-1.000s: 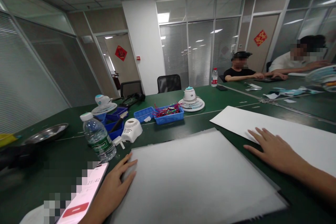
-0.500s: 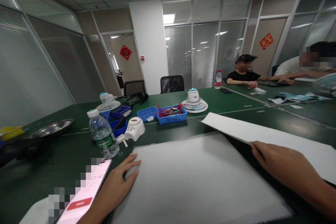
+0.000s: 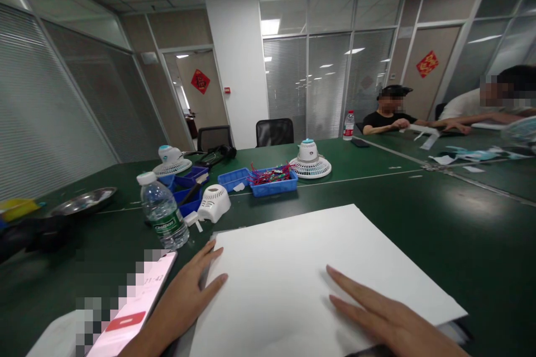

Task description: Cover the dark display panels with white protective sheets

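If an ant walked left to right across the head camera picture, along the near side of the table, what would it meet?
White object → phone → left hand → white sheet → right hand, over that same sheet.

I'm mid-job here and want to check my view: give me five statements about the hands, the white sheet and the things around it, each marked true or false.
1. The left hand is at the left edge of the white sheet. True.
2. The right hand is well away from the white sheet. False: the right hand is over the white sheet.
3. One blue tray holds red wires. True.
4. The phone lies to the right of the white sheet. False: the phone lies to its left.
5. The nearer water bottle stands upright with a white cap on. True.
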`<state>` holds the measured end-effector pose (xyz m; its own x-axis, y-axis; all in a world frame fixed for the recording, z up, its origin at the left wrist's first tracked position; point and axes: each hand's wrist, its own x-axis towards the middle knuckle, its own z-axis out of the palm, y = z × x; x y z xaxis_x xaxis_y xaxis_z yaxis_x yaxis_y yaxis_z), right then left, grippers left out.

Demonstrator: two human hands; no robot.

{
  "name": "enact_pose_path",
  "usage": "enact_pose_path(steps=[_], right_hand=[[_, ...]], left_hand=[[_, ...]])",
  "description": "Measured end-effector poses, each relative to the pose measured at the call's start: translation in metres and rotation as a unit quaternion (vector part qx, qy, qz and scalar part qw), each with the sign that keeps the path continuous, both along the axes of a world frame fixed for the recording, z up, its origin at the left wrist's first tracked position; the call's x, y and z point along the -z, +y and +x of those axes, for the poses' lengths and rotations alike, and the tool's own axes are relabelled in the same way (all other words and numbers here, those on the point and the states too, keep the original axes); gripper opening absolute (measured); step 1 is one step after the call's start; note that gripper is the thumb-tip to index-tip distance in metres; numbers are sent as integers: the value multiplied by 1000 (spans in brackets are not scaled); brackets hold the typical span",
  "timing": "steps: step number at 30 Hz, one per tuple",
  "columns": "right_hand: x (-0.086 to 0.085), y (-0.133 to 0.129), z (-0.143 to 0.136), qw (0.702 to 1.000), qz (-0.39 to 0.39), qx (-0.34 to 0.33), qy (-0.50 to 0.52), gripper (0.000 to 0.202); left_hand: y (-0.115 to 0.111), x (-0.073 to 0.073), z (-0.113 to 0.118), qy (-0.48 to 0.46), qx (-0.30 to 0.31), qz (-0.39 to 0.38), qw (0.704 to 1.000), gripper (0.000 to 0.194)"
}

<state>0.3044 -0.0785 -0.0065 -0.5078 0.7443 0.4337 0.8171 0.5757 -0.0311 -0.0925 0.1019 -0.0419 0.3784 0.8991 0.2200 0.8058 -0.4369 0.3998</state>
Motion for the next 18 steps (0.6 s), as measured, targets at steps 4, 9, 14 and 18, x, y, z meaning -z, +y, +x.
enact_pose_path(steps=[4,9,14,18], right_hand=[[28,21,51,989,-26,148,-12,61],[44,31,88,984,-74,160,-34,60],[25,14,60,988,-129,73,-44,76],[-2,4,30,988,-148,-12,-30,86]], left_hand=[[1,1,1,15,-8,11,1000,53],[2,1,-1,-9,17,13,1000,53],[3,8,-5,-32,23,14,999,56],[5,14,-9,-19,25,15,999,57]])
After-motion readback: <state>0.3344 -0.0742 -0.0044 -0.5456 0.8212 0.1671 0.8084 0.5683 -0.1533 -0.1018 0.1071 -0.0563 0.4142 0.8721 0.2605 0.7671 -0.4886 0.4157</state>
